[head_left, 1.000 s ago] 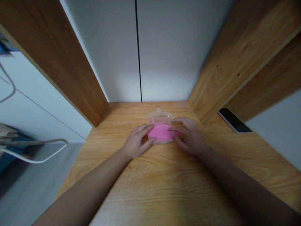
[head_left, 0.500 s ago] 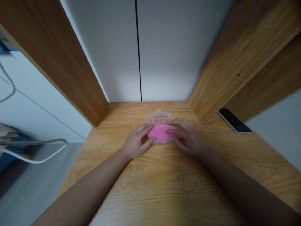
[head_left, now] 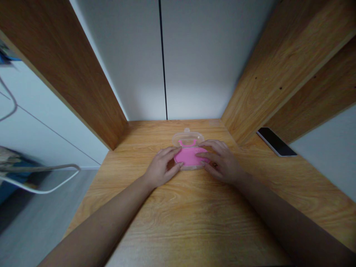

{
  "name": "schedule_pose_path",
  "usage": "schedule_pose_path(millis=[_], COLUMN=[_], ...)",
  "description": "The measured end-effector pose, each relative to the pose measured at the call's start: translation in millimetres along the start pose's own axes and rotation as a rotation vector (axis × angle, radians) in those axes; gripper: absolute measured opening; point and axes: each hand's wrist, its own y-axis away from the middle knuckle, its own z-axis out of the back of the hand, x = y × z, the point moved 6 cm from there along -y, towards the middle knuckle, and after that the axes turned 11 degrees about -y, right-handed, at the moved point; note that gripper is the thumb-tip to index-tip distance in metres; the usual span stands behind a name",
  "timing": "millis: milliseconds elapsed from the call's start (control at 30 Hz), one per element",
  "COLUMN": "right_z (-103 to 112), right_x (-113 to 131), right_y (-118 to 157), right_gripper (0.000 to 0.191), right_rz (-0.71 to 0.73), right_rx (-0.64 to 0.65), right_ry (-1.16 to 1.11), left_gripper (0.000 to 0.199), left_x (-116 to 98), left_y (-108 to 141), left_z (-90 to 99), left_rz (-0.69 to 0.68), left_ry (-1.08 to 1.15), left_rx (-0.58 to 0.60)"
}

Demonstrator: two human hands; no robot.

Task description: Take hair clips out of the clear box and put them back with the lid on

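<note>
A pink oval insert (head_left: 187, 156) sits in a clear plastic case (head_left: 191, 167) on the wood-grain worktop (head_left: 178, 222), its transparent lid (head_left: 182, 137) open on the far side. The left hand (head_left: 161, 167), thumb and forefinger parted, spans the left end. The right hand (head_left: 222, 159), fingers spread, touches the right end; whether either grips, I cannot tell.

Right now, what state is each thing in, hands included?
Pink panel: lying flat.
Clear lid: open, behind the panel.
Left hand: spread, touching the panel's left end.
Right hand: spread, touching the panel's right end.
Phone: lying flat, screen dark.
White cord: slack, curved.
</note>
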Motion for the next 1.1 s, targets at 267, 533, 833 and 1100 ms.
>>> schedule_pose_path(millis=[267, 533, 833, 1100], right_z=[5.4, 6.8, 0.7, 4.8], right_x=[-3.8, -6.0, -6.0, -4.7], right_y=[2.7, 2.2, 2.4, 2.4], right_gripper=[0.018, 0.013, 0.023, 0.019], right_rz=[-0.004, -0.07, -0.049, -0.03], right_rx=[-0.061, -0.091, -0.026, -0.059], right_ry=[0.056, 0.1, 0.057, 0.072], left_gripper=[0.049, 0.049, 0.048, 0.048], left_x=[0.7, 1.9, -1.6, 0.3], left_y=[0.0, 0.8, -0.9, 0.3], left_z=[-0.2, -1.5, 1.0, -0.3], left_rz=[0.009, 0.015, -0.015, -0.012], left_ry=[0.005, 0.004, -0.003, -0.005], left_rx=[0.012, 0.018, -0.01, -0.001])
